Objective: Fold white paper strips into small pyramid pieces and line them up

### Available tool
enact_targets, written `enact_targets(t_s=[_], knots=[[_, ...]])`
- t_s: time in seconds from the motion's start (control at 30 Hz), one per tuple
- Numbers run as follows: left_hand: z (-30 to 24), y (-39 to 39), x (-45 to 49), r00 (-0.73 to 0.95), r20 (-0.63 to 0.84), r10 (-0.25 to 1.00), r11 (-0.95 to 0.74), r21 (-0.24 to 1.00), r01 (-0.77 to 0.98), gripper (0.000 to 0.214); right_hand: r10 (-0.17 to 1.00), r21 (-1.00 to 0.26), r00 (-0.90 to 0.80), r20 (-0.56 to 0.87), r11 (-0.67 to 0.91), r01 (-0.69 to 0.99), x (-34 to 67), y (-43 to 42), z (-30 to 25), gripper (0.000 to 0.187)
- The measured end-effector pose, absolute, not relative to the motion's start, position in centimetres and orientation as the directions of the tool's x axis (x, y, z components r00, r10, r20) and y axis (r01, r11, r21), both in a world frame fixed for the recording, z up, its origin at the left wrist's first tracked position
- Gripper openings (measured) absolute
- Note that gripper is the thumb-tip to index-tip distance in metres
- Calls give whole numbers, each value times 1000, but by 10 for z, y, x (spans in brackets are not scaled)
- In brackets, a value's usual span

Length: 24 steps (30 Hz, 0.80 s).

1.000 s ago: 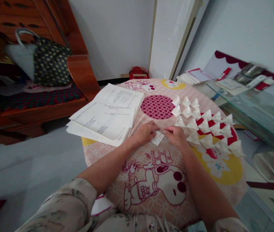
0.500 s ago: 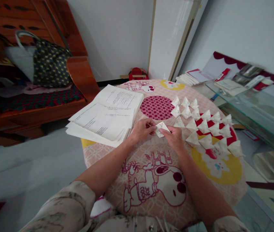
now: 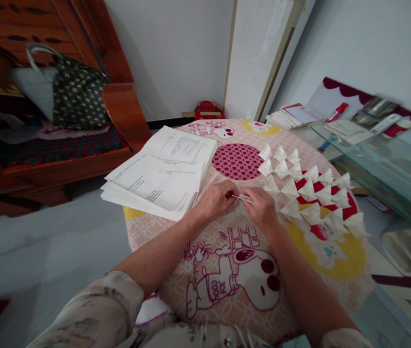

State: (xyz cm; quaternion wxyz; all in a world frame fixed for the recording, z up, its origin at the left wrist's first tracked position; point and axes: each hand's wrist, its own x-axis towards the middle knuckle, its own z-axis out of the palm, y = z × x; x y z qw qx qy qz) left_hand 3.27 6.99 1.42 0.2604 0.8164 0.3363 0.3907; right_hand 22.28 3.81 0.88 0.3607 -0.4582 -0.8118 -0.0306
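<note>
Over the middle of the table, a small folded paper (image 3: 243, 197) is seen nearly edge-on between my two hands. My left hand (image 3: 220, 198) pinches its left end, and my right hand (image 3: 261, 207) grips its right end. To the right of my right hand stand several folded paper pieces (image 3: 306, 189) in slanting rows, white and pointed. Left of my left hand lies an open stack of printed paper sheets (image 3: 165, 169). Most of the folded paper is hidden by my fingers.
A patterned pink cloth covers the round table (image 3: 162, 241). Close on the right is a glass shelf (image 3: 375, 164) holding small items. At the left stands a wooden bench (image 3: 125, 113) with a dark patterned bag (image 3: 78, 94) on it.
The folded paper has turned from showing its flat face to nearly edge-on. Both hands have closed in around it and rotated slightly.
</note>
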Motion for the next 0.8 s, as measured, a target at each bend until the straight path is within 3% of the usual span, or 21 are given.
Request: enact_targets(t_s=[0.1, 0.23, 0.5, 0.8], knots=[[11, 70, 31, 470, 485, 737, -660, 664, 351, 17, 713, -328, -275, 645, 583, 743, 228, 39, 7, 24], [9, 70, 30, 521, 446, 728, -667, 636, 387, 19, 698, -294, -395, 597, 649, 702, 235, 37, 10, 19], [17, 70, 19, 784, 196, 589, -754, 482, 446, 7, 774, -362, -593, 222, 630, 687, 234, 28, 15, 22], [19, 58, 26, 796, 132, 590, -746, 465, 476, 13, 787, -488, -602, 134, 581, 651, 242, 27, 20, 21]])
